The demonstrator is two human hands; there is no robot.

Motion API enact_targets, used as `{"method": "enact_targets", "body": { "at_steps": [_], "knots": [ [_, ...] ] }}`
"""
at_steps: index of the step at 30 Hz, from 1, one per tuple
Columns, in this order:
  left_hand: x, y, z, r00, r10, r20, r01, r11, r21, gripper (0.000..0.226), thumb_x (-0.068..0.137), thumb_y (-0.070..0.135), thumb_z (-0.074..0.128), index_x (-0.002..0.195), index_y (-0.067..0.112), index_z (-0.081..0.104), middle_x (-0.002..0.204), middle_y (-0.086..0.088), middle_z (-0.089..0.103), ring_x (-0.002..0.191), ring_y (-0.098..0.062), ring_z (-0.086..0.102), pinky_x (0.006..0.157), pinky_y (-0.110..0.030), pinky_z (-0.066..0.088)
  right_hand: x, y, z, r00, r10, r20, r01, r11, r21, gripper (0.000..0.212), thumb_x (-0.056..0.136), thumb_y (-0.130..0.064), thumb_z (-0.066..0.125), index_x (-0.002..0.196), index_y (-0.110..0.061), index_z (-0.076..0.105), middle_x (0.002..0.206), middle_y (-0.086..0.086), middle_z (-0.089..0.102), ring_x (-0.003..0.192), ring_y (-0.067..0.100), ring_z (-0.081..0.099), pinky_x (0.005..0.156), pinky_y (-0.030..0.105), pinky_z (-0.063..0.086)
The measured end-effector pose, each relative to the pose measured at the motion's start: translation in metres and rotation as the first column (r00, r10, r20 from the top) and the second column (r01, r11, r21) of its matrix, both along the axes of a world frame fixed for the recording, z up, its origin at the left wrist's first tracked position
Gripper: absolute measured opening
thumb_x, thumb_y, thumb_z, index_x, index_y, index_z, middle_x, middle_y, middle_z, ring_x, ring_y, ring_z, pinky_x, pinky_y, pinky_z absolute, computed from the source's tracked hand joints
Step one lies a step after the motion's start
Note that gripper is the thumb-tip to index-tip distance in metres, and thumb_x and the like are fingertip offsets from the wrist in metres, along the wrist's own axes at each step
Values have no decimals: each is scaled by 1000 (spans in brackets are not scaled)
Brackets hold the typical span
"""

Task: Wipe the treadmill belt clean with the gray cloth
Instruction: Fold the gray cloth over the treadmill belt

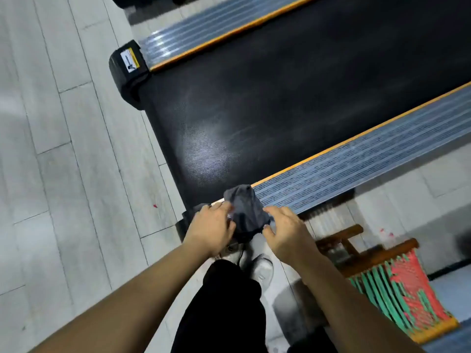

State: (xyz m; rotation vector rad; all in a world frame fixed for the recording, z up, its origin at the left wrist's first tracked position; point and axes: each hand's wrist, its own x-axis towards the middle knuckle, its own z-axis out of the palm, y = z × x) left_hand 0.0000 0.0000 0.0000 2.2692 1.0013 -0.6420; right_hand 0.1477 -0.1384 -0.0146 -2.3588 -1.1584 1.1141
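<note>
Both hands, left hand (pixel 211 225) and right hand (pixel 285 230), pinch the gray cloth (pixel 246 210) at lower centre, over the treadmill belt (pixel 280 93) corner; woven stool (pixel 397 284) lower right.

I'm in a home room: treadmill (pixel 293 80) on pale plank floor (pixel 51 149), woven wooden stool (pixel 397 284) beside it.

treadmill belt (pixel 293 80) cut off top-right

Person: bare forearms, no sleeves; left hand (pixel 211 225), right hand (pixel 285 230); black trousers (pixel 229 309); white shoe (pixel 262 268).
</note>
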Motion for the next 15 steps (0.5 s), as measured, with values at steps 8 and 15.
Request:
{"method": "enact_targets", "body": {
  "at_steps": [8, 15],
  "knots": [
    [18, 22, -97, 989, 127, -79, -133, 987, -84, 68, 100, 27, 50, 161, 18, 20, 162, -6, 35, 135, -42, 42, 114, -50, 36, -1, 11, -84, 998, -36, -42, 33, 996, -89, 42, 93, -26, 56, 134, -18, 53, 120, 8, 57, 108, 28, 57, 93, 41, 48],
    [25, 31, -120, 956, 261, -136, -271, 960, -64, 44, 88, 42, 69, 128, 23, 61, 128, -14, 52, 123, -38, 52, 107, -48, 46, -13, 7, -93, 995, -58, -84, 41, 981, -189, 48, 96, -36, 52, 142, -28, 44, 132, 3, 51, 122, 26, 50, 101, 37, 40]
  ]
}}
